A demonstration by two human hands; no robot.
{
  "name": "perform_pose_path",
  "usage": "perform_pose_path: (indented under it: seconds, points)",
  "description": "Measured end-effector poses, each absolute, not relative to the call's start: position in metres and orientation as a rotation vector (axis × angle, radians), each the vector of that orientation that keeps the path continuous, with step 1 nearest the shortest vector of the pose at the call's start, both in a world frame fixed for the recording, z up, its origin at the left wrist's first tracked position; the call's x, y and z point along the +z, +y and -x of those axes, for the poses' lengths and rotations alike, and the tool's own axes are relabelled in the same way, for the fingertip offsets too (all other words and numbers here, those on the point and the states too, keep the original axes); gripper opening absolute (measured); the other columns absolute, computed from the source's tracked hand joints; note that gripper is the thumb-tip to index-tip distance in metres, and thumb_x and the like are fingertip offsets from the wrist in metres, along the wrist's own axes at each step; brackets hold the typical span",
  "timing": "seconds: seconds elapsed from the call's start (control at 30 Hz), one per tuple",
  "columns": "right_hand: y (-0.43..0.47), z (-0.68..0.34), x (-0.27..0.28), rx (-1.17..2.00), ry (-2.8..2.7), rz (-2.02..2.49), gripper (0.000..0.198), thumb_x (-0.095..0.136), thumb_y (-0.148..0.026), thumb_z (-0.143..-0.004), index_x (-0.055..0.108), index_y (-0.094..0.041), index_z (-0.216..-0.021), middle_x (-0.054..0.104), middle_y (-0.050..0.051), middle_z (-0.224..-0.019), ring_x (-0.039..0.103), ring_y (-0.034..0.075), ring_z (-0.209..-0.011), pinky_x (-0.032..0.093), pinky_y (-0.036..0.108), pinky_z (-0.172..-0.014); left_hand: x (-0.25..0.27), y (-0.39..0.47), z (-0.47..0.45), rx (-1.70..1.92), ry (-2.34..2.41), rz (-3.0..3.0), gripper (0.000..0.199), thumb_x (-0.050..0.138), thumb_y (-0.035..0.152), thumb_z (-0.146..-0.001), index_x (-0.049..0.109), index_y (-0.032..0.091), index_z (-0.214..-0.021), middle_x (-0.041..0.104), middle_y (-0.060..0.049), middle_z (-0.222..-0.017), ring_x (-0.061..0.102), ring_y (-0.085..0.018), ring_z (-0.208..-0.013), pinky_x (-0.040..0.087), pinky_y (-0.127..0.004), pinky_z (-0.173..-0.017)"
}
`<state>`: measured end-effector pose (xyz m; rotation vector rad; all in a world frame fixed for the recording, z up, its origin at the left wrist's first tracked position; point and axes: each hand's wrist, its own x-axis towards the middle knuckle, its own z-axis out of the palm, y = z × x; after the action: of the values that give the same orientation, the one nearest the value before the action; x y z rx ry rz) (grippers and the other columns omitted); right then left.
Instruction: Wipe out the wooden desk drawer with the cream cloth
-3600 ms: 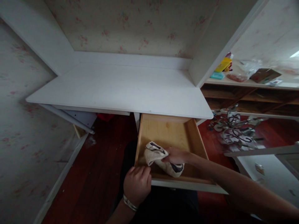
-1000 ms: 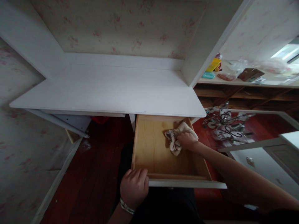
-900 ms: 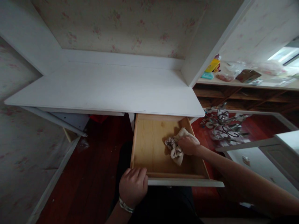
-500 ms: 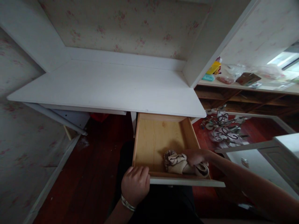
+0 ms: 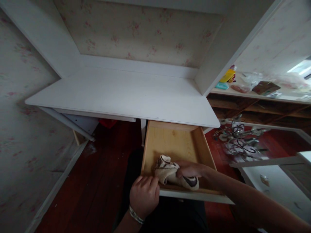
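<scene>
A wooden drawer stands pulled out from under a white desk. My left hand, with a band at the wrist, is closed over the front left corner of the drawer, fingers curled on its rim. Inside the drawer, my right hand grips a bunched cream cloth with dark brown markings. The cloth lies against the drawer's bottom near the front panel, toward the left. My right fingers are partly hidden in its folds.
A chandelier lies on the red floor to the right, beside a white cabinet. Behind it, a low shelf carries a cardboard box, plastic bags and a yellow item. The wallpapered wall bounds the left.
My right hand has moved the cloth leftward along the front of the drawer, close to my left hand. My left hand keeps its hold on the drawer corner. The view has shifted slightly.
</scene>
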<state>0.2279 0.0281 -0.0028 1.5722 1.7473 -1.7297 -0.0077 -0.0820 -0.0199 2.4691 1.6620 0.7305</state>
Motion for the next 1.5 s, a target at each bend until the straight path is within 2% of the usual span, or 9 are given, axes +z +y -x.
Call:
perform_pose_path:
  seconds: [0.27, 0.53, 0.73, 0.97, 1.07, 1.13, 1.2, 1.27, 1.5]
  points:
    - [0.028, -0.139, -0.035, -2.426, 1.309, -2.005, 0.035, 0.061, -0.021, -0.061, 0.067, -0.014, -0.095, 0.071, 0.006, -0.079, 0.066, 0.021, -0.07, 0.05, 0.026, -0.058, -0.019, -0.08, 0.008, 0.77, 1.666, -2.498, 0.016, 0.046, 0.013, -0.083, 0.058, 0.022, -0.079, 0.059, 0.0, -0.064, 0.054, -0.018, -0.062, 0.032, -0.036, -0.064]
    - [0.091, -0.093, -0.049, -2.349, 1.378, -2.414, 0.016, 0.056, -0.022, -0.077, 0.06, -0.015, -0.091, 0.066, 0.003, -0.073, 0.062, 0.014, -0.06, 0.049, 0.022, -0.055, -0.022, -0.083, 0.008, 0.803, 1.663, -2.479, 0.015, 0.047, 0.011, -0.082, 0.057, 0.023, -0.078, 0.059, 0.001, -0.065, 0.055, -0.018, -0.061, 0.031, -0.036, -0.062]
    - [0.163, -0.093, -0.046, -1.941, 1.764, -2.49, 0.019, 0.065, -0.019, -0.074, 0.062, -0.014, -0.092, 0.068, 0.006, -0.081, 0.064, 0.016, -0.069, 0.047, 0.022, -0.056, -0.027, -0.081, 0.007, 0.89, 1.697, -2.458, 0.021, 0.05, 0.01, -0.076, 0.06, 0.024, -0.087, 0.061, 0.002, -0.066, 0.056, -0.018, -0.06, 0.034, -0.036, -0.063]
    - [0.113, -0.131, -0.035, -1.362, 2.335, -2.269, 0.021, 0.061, -0.009, -0.075, 0.066, -0.017, -0.094, 0.071, 0.009, -0.092, 0.065, 0.025, -0.096, 0.047, 0.031, -0.084, -0.028, -0.078, 0.006, 0.923, 1.71, -2.491, 0.018, 0.048, 0.01, -0.077, 0.058, 0.023, -0.082, 0.059, 0.001, -0.062, 0.055, -0.017, -0.057, 0.032, -0.036, -0.062]
    - [0.088, -0.15, -0.031, -0.71, 2.996, -1.729, 0.023, 0.055, -0.014, -0.086, 0.065, -0.017, -0.107, 0.069, 0.011, -0.11, 0.058, 0.024, -0.116, 0.042, 0.036, -0.101, -0.026, -0.077, 0.006, 0.906, 1.698, -2.503, 0.017, 0.047, 0.01, -0.08, 0.057, 0.023, -0.079, 0.058, 0.001, -0.06, 0.053, -0.017, -0.056, 0.03, -0.036, -0.061]
    - [0.088, -0.161, -0.037, -0.207, 3.265, -1.298, 0.027, 0.049, -0.014, -0.093, 0.063, -0.018, -0.116, 0.065, 0.011, -0.122, 0.046, 0.023, -0.131, 0.031, 0.044, -0.112, -0.026, -0.077, 0.005, 0.9, 1.692, -2.507, 0.017, 0.046, 0.01, -0.081, 0.057, 0.023, -0.078, 0.058, 0.001, -0.061, 0.053, -0.017, -0.056, 0.03, -0.036, -0.061]
    - [0.099, -0.167, -0.051, 0.022, 3.305, -1.115, 0.036, 0.044, -0.011, -0.095, 0.059, -0.021, -0.127, 0.058, 0.009, -0.135, 0.037, 0.022, -0.138, 0.022, 0.048, -0.117, -0.026, -0.077, 0.005, 0.892, 1.689, -2.514, 0.018, 0.044, 0.01, -0.082, 0.056, 0.023, -0.079, 0.058, 0.001, -0.061, 0.054, -0.017, -0.057, 0.03, -0.036, -0.061]
    - [0.116, -0.168, -0.072, 0.065, 3.234, -1.105, 0.041, 0.044, -0.009, -0.095, 0.056, -0.021, -0.133, 0.052, 0.008, -0.142, 0.035, 0.021, -0.139, 0.021, 0.047, -0.118, -0.025, -0.077, 0.006, 0.874, 1.683, -2.529, 0.018, 0.044, 0.011, -0.084, 0.057, 0.023, -0.08, 0.059, 0.0, -0.062, 0.054, -0.017, -0.057, 0.031, -0.036, -0.06]
    - [0.146, -0.156, -0.119, 0.019, 2.906, -1.388, 0.035, 0.049, -0.014, -0.093, 0.065, -0.011, -0.124, 0.056, 0.017, -0.136, 0.04, 0.029, -0.135, 0.022, 0.05, -0.115, -0.022, -0.076, 0.006, 0.822, 1.717, -2.541, 0.017, 0.045, 0.011, -0.083, 0.056, 0.023, -0.078, 0.058, 0.001, -0.06, 0.054, -0.018, -0.056, 0.031, -0.036, -0.059]
